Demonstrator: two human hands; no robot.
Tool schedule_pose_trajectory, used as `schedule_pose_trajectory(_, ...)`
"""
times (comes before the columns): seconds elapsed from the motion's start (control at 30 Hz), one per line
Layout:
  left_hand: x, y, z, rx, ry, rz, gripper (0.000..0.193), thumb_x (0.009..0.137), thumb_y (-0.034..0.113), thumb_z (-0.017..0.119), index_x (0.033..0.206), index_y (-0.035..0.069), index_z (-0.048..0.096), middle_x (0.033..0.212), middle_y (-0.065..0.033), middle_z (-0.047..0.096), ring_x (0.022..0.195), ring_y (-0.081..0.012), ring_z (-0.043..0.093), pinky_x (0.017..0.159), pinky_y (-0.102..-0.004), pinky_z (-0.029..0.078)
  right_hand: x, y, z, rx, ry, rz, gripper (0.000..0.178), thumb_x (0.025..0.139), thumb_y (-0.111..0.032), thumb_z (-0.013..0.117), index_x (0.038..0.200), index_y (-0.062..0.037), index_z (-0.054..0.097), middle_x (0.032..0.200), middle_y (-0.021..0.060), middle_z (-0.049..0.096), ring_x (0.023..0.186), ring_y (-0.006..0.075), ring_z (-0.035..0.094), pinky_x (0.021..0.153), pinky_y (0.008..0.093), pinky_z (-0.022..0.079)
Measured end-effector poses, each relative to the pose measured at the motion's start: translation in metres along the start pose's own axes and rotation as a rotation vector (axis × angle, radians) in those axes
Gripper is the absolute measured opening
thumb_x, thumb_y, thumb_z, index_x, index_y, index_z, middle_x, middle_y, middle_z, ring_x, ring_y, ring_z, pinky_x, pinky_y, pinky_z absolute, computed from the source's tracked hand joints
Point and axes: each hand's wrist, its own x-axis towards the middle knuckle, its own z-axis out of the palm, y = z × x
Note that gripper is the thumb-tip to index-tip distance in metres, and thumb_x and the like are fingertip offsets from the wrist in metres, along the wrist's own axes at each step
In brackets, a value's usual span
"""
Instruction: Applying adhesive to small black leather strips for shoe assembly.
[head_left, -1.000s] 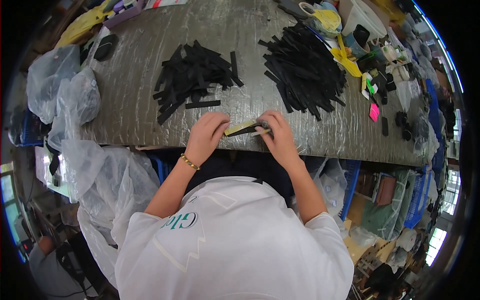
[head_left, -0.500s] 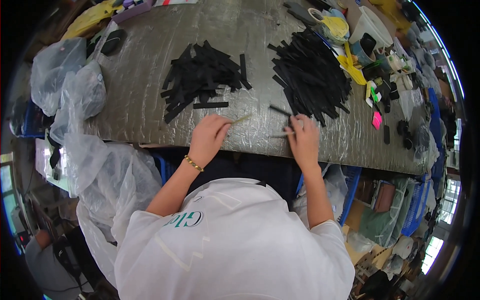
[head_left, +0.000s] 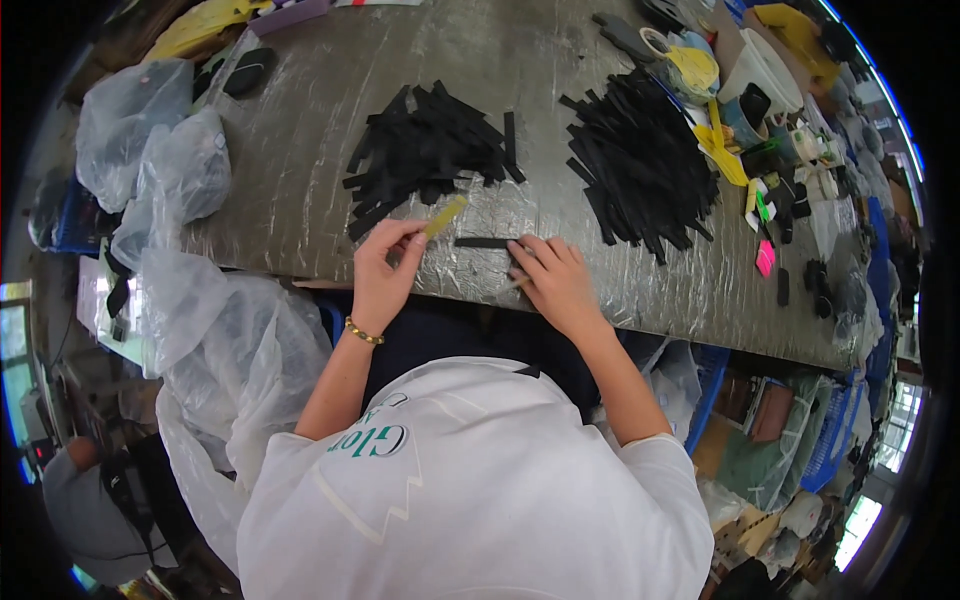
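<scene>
My left hand [head_left: 385, 262] pinches a flat yellow strip [head_left: 445, 216], held tilted just above the table near the left pile. My right hand [head_left: 557, 280] has its fingertips on the right end of a single black fabric strip [head_left: 480, 242], which lies crosswise on the table between my hands. A thin pale pen-like stick [head_left: 517, 283] pokes out from under the right fingers; most of it is hidden. Beyond my left hand lies a loose pile of black strips [head_left: 430, 145]. A second, denser pile of black strips [head_left: 645, 165] lies farther right.
The table [head_left: 320, 80] has a crinkled silvery covering. At its right side stand a white tub [head_left: 762, 75], tape rolls, yellow-handled scissors [head_left: 720, 150] and a pink tag [head_left: 765, 258]. Clear plastic bags [head_left: 240, 350] hang at the left edge, and a dark pouch [head_left: 250, 72] lies far left.
My right hand has moved left from beside the right pile, bringing the black strip to the middle. My left hand has turned the yellow strip so its flat face shows.
</scene>
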Motion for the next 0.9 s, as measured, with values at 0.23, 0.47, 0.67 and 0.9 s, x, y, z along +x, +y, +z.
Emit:
schedule_pose_trajectory(0.23, -0.007, 0.016, 0.048, 0.411, -0.142, 0.572, 0.031, 0.075, 0.0, 0.066, 0.106, 0.006, 0.072, 0.096, -0.0078, 0.063, 0.085, -0.0272, 0.062, 0.071, -0.0363, 0.052, -0.027, 0.005, -0.034, 0.112, 0.189, 0.209, 0.037, 0.084, -0.015, 0.072, 0.119, -0.0071, 0.064, 0.123, 0.0067, 0.06, 0.103, 0.0279, 0.057, 0.084, 0.0386, 0.043)
schedule_pose_trajectory(0.47, -0.027, 0.008, 0.064, 0.491, -0.326, 0.531, 0.032, 0.077, 0.001, 0.069, 0.109, 0.003, 0.069, 0.101, -0.0087, 0.064, 0.087, -0.0267, 0.061, 0.074, -0.0371, 0.051, -0.017, 0.011, -0.025, 0.21, 0.106, 0.101, 0.027, 0.082, -0.01, 0.071, 0.107, -0.0071, 0.063, 0.121, 0.0053, 0.061, 0.103, 0.0271, 0.057, 0.084, 0.0394, 0.043)
schedule_pose_trajectory(0.67, -0.028, 0.015, 0.063, 0.386, -0.32, 0.448, 0.023, 0.081, 0.004, 0.069, 0.104, 0.002, 0.068, 0.105, -0.0096, 0.064, 0.093, -0.029, 0.06, 0.08, -0.0394, 0.05, -0.015, 0.01, -0.015, 0.276, 0.002, 0.073, 0.024, 0.081, -0.009, 0.069, 0.104, -0.0082, 0.063, 0.114, 0.0033, 0.062, 0.103, 0.0252, 0.055, 0.084, 0.0378, 0.041)
schedule_pose_trajectory(0.9, -0.023, 0.009, 0.063, 0.335, -0.428, 0.387, 0.02, 0.083, 0.001, 0.066, 0.103, 0.002, 0.067, 0.105, -0.0109, 0.064, 0.097, -0.0312, 0.061, 0.084, -0.0396, 0.05, -0.014, 0.007, -0.014, 0.322, 0.07, 0.096, 0.022, 0.082, -0.007, 0.068, 0.104, -0.0077, 0.062, 0.105, 0.0048, 0.06, 0.099, 0.0269, 0.056, 0.083, 0.0388, 0.042)
